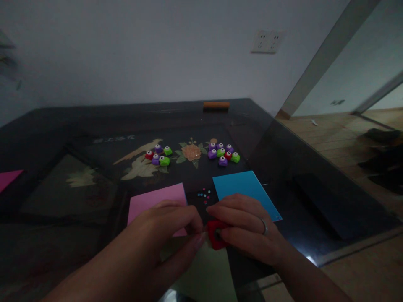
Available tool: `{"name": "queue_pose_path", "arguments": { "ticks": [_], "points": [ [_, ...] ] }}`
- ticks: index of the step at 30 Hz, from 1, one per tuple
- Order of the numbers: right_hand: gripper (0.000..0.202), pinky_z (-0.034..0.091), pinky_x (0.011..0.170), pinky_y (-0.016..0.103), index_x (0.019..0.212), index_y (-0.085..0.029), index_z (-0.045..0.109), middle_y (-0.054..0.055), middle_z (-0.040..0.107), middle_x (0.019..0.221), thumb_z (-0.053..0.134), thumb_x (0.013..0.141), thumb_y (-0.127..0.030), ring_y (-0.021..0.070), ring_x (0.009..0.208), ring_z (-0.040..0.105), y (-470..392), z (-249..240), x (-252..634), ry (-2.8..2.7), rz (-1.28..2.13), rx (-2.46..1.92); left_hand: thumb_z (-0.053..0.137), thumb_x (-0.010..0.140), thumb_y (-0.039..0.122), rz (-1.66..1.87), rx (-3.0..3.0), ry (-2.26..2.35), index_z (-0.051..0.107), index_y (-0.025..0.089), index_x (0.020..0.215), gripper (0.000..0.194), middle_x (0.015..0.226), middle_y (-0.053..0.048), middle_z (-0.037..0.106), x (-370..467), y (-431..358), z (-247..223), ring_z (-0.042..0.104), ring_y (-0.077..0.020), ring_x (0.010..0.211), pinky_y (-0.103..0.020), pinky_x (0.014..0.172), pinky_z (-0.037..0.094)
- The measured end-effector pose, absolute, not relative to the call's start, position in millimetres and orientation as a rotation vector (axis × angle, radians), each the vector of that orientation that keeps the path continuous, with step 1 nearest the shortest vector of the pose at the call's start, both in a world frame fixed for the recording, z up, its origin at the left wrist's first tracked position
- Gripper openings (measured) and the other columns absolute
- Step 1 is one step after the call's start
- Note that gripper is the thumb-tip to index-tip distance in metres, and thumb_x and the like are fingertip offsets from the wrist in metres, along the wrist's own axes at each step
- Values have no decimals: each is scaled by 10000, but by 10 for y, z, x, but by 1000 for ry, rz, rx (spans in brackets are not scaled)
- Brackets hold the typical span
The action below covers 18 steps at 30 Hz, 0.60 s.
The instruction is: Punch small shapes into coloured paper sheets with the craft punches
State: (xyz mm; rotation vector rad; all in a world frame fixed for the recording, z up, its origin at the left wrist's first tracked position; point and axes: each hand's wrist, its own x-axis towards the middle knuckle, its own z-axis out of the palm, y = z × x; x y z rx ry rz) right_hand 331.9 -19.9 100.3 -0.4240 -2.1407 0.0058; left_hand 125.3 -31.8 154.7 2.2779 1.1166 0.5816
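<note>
My right hand (248,224), with a ring on one finger, is closed round a small red punch (214,241) near the table's front edge. The punch sits at the upper right corner of a pale green sheet (204,272). My left hand (176,235) is pinched at that sheet's upper edge, just left of the punch. A pink sheet (157,196) lies partly under my left hand, and a blue sheet (245,186) lies behind my right hand. Tiny pink, blue and white shapes (204,195) are scattered between these two sheets.
Farther back on the dark glossy table (176,115) stand two groups of coloured punches, left (158,149) and right (221,152). An orange-brown bar (216,105) lies at the back edge by the wall. A magenta sheet (9,179) is at far left, a dark flat object (321,205) at right.
</note>
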Motion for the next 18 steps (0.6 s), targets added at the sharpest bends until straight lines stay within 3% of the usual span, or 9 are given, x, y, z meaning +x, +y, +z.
{"name": "queue_pose_path", "arguments": {
  "ticks": [12,18],
  "points": [
    [149,559,779,351,1030,-151,532,154,684,1081,517,883,-133,199,1057,614,-137,895,3360,-2140,190,-366,482,796,161,551,2112,1091,615,231,663,201,614,93,647,1239,-288,1569,579,-50,511,-85,484,443],
    [207,549,805,339,1095,-190,507,123,678,1092,501,894,-144,176,1041,620,-144,896,3337,-2127,269,-369,486,830,250,391,2066,1107,637,246,709,194,641,86,658,1198,-228,1572,597,-72,542,-120,486,456]
  ]
}}
